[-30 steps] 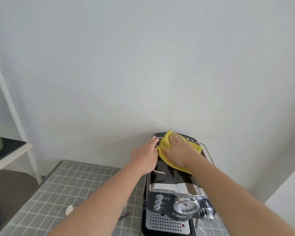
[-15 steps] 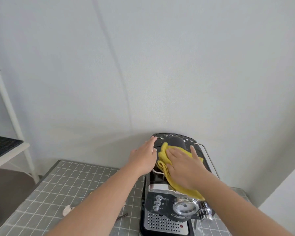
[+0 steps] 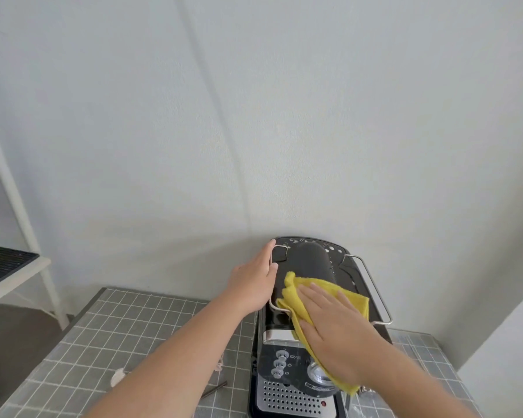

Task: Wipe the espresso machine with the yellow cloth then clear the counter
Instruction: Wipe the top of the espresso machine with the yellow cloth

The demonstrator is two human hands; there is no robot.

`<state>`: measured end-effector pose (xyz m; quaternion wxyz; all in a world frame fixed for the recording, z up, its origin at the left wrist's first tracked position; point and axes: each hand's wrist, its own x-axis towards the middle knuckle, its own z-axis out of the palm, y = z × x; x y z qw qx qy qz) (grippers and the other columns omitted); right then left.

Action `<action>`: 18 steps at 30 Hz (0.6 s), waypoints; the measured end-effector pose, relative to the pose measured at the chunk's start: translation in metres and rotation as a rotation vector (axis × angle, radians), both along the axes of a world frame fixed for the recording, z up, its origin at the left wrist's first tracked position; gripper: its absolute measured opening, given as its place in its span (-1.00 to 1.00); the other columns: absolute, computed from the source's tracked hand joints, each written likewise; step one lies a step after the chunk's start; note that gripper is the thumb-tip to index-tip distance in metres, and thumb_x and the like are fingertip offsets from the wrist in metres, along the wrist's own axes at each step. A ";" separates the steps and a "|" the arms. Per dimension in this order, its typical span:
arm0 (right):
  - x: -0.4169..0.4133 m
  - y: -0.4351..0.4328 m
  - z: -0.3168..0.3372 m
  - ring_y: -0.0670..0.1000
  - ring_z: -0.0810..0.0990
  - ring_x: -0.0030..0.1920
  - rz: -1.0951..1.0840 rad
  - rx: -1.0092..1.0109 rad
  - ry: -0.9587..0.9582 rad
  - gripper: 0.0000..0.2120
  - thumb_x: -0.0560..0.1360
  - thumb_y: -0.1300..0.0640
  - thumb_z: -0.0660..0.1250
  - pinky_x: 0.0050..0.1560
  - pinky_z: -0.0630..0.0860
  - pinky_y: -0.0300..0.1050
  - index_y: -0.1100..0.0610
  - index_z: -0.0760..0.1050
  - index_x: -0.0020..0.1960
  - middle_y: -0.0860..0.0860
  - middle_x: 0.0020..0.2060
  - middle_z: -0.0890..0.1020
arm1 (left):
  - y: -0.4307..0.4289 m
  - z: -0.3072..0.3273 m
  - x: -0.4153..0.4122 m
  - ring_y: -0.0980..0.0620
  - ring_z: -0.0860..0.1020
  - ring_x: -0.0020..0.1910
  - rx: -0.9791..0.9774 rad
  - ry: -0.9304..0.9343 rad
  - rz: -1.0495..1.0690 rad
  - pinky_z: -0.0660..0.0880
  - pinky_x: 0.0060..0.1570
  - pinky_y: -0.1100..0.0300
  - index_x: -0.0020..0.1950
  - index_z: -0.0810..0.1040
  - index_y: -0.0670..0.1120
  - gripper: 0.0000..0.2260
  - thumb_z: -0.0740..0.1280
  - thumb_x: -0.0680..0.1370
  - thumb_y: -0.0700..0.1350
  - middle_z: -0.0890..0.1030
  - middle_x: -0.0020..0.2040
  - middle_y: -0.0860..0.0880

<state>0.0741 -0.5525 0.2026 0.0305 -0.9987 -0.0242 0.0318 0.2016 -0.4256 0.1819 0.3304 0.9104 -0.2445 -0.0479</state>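
A black and silver espresso machine (image 3: 310, 260) stands against the wall on the grey checked counter (image 3: 103, 333). My right hand (image 3: 335, 330) lies flat with straight fingers on the yellow cloth (image 3: 295, 300), pressing it onto the front part of the machine's top; the cloth hangs down over the gauge on the front panel. My left hand (image 3: 254, 282) rests against the machine's left side by the chrome rail, fingers extended.
A small whitish scrap (image 3: 117, 376) and a thin dark stick (image 3: 213, 389) lie on the counter left of the machine. A white shelf unit (image 3: 15, 267) with a black mat stands at the far left. The wall is right behind the machine.
My right hand has drawn the yellow cloth from the back of the machine's top toward the front edge, over the panel. My left hand has stayed on the machine's left side.
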 end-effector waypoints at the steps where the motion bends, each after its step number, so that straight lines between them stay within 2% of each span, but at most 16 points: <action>1: -0.003 -0.003 0.003 -0.17 -0.16 0.51 0.013 0.021 0.007 -0.49 0.62 -0.08 -0.13 0.49 -0.21 -0.08 -0.03 -0.11 0.53 -0.20 0.52 -0.03 | 0.000 0.000 0.002 -0.14 0.39 0.38 0.012 -0.006 -0.009 0.28 0.36 0.01 0.56 -0.01 0.10 -0.56 -0.03 0.67 -0.02 0.37 0.47 -0.05; 4: 0.018 -0.015 0.008 -0.18 -0.15 0.50 0.009 0.048 0.055 -0.49 0.62 -0.08 -0.11 0.50 -0.19 -0.08 -0.04 -0.10 0.53 -0.19 0.52 -0.04 | 0.000 0.001 0.006 -0.17 0.40 0.37 0.039 -0.008 -0.028 0.30 0.35 0.02 0.55 0.03 0.09 -0.56 -0.02 0.67 -0.02 0.38 0.46 -0.05; 8: 0.075 -0.013 0.005 -0.10 -0.13 0.52 -0.046 -0.016 0.073 -0.45 0.60 -0.13 -0.13 0.51 -0.17 0.06 0.03 -0.11 0.54 -0.09 0.54 -0.05 | 0.003 0.001 0.010 -0.04 0.25 0.50 -0.031 0.073 -0.092 0.20 0.45 0.07 0.55 0.09 0.10 -0.58 0.00 0.67 -0.05 0.13 0.57 0.08; 10: 0.085 -0.007 0.003 -0.08 -0.11 0.52 -0.006 -0.066 0.080 -0.43 0.60 -0.15 -0.12 0.50 -0.18 0.08 0.05 -0.11 0.54 -0.08 0.54 -0.04 | 0.007 0.001 0.012 0.00 0.21 0.52 -0.111 0.148 -0.092 0.15 0.47 0.12 0.53 0.15 0.12 -0.59 0.01 0.67 -0.06 0.16 0.56 0.07; 13: 0.070 -0.007 0.003 -0.11 -0.06 0.52 0.156 -0.088 0.094 -0.46 0.61 -0.10 -0.08 0.50 -0.19 0.01 0.06 -0.05 0.53 -0.05 0.53 0.05 | 0.012 0.004 0.015 0.06 0.16 0.53 -0.215 0.233 -0.102 0.08 0.48 0.18 0.50 0.22 0.14 -0.62 0.02 0.67 -0.02 0.20 0.55 0.08; 16: 0.045 -0.022 0.008 -0.19 -0.04 0.50 0.253 0.003 0.135 -0.53 0.63 -0.03 -0.05 0.51 -0.19 -0.04 0.00 0.01 0.52 -0.14 0.51 0.09 | 0.015 0.009 0.016 0.12 0.07 0.54 -0.044 0.157 -0.147 0.02 0.51 0.15 0.54 0.15 0.13 -0.59 -0.01 0.67 0.05 0.11 0.56 0.14; 18: 0.039 -0.032 0.007 -0.22 -0.04 0.49 0.225 0.084 0.110 -0.54 0.63 -0.03 -0.01 0.51 -0.17 -0.04 -0.07 0.02 0.51 -0.20 0.50 0.10 | 0.015 0.010 0.017 0.14 0.01 0.55 0.092 0.057 -0.173 -0.01 0.52 0.12 0.56 0.09 0.08 -0.55 0.03 0.67 0.04 0.03 0.57 0.14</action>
